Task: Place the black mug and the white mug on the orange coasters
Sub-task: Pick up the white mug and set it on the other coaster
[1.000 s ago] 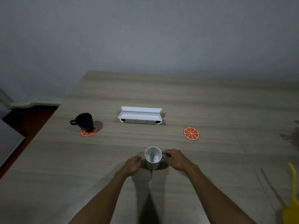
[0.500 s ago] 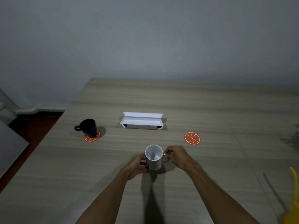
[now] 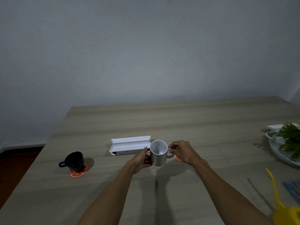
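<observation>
The white mug (image 3: 158,152) is held above the table, upright, mouth towards me. My left hand (image 3: 140,160) cups its left side and my right hand (image 3: 182,151) pinches its handle. Behind the mug and my right hand, only a sliver of the right orange coaster (image 3: 178,158) shows. At the left, the black mug (image 3: 74,160) stands on the left orange coaster (image 3: 78,172), its handle pointing left.
An open white box (image 3: 129,144) lies just beyond the white mug. A plate with green leaves (image 3: 285,143) sits at the right edge. Yellow and blue utensils (image 3: 279,195) lie at the lower right. The wooden table (image 3: 178,120) ends at the left above a dark floor.
Both hands have lifted the white mug off the table and carried it forward and to the right, in front of the right coaster. The view has tilted up and swung right.
</observation>
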The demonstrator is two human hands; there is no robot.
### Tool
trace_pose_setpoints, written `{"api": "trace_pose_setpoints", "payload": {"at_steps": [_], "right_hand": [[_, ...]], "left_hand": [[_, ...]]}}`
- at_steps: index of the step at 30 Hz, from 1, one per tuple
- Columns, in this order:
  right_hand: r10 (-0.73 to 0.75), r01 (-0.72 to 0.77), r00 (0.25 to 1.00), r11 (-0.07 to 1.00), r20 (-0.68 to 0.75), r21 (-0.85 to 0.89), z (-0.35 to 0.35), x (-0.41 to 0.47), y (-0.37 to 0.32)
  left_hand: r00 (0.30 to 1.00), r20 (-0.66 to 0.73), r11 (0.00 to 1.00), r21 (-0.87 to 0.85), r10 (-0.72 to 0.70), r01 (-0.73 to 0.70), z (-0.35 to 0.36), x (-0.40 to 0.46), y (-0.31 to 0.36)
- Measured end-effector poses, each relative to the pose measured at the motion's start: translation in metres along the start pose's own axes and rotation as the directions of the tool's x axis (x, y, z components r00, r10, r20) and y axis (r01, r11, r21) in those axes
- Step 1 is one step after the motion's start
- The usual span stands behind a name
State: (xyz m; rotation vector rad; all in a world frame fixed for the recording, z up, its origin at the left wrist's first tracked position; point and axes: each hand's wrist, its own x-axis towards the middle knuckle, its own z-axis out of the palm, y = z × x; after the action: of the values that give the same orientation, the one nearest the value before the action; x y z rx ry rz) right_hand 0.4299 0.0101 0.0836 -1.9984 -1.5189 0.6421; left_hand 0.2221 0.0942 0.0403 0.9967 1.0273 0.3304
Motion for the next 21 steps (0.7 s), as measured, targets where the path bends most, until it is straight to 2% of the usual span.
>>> {"api": "trace_pose_setpoints", "payload": {"at_steps": [5, 14, 21], "right_hand": [[0.013, -0.013, 1.000, 1.000, -0.023, 0.013, -0.025, 0.023, 0.025], [0.088, -0.090, 0.996, 0.994, 0.033, 0.064, -0.048, 0.088, 0.121], [0.150, -0.152, 0.988, 0.984, 0.027, 0.089, -0.042, 0.110, 0.186]], "left_hand": [[0.999, 0.032, 0.999, 0.024, -0.023, 0.023, 0.026, 0.038, 0.013], [0.993, -0.063, 0.991, 0.080, -0.103, 0.108, 0.089, 0.146, 0.005], [0.990, -0.072, 0.992, -0.030, -0.121, 0.119, 0.133, 0.194, -0.017]]}}
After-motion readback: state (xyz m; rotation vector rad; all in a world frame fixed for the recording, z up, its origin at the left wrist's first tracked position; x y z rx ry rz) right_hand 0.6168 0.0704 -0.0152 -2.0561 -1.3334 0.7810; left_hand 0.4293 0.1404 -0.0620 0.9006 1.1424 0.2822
